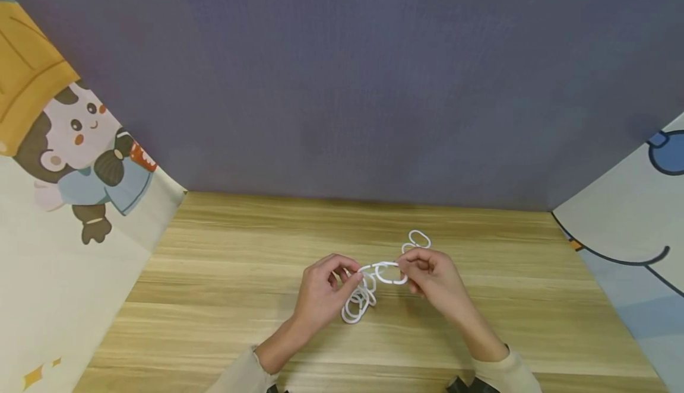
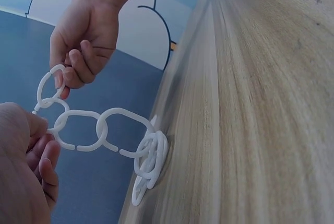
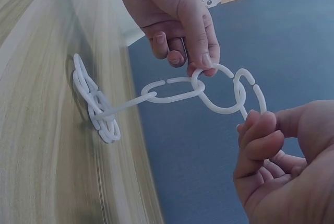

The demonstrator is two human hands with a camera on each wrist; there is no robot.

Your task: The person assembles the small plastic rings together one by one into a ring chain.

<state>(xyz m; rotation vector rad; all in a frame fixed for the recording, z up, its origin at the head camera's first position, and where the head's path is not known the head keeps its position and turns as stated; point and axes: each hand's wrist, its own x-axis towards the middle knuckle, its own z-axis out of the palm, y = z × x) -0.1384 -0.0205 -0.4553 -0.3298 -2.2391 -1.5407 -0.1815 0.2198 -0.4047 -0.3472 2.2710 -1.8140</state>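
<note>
Where the wood-grain table (image 1: 176, 298) ends on the left, a pale side wall (image 1: 32, 274) carries a printed cartoon figure (image 1: 80, 138) in a yellow hat. My light left sleeve (image 1: 243, 376) enters at the lower edge and leads to my left hand (image 1: 323, 295). Hand state, left: thumb and index finger pinch one link (image 3: 224, 110) of the white chain (image 2: 103, 127), raised clear of the table; the remaining fingers are bent and bear no load. Just right of this hand, a pile of interlocked links (image 2: 159, 156) rests on the table. Two links connect the pile to the pinched link, sloping up from the surface. Each of these links has a narrow split in its loop.

Between my hands, the raised section spans the gap. Its end link (image 3: 262, 98) passes through the link at my left fingertips. Hand state, right: thumb and index finger of my right hand (image 1: 440, 280) pinch this end link. Beyond the right hand, further white links (image 1: 429, 242) show, partly covered by it; I cannot tell whether they join the chain. My right sleeve (image 1: 504, 372) is light as well. A dark block (image 1: 472, 386) sits beside it at the lower edge. At far right, a second side wall (image 1: 604, 203) carries line drawings with blue areas.
</note>
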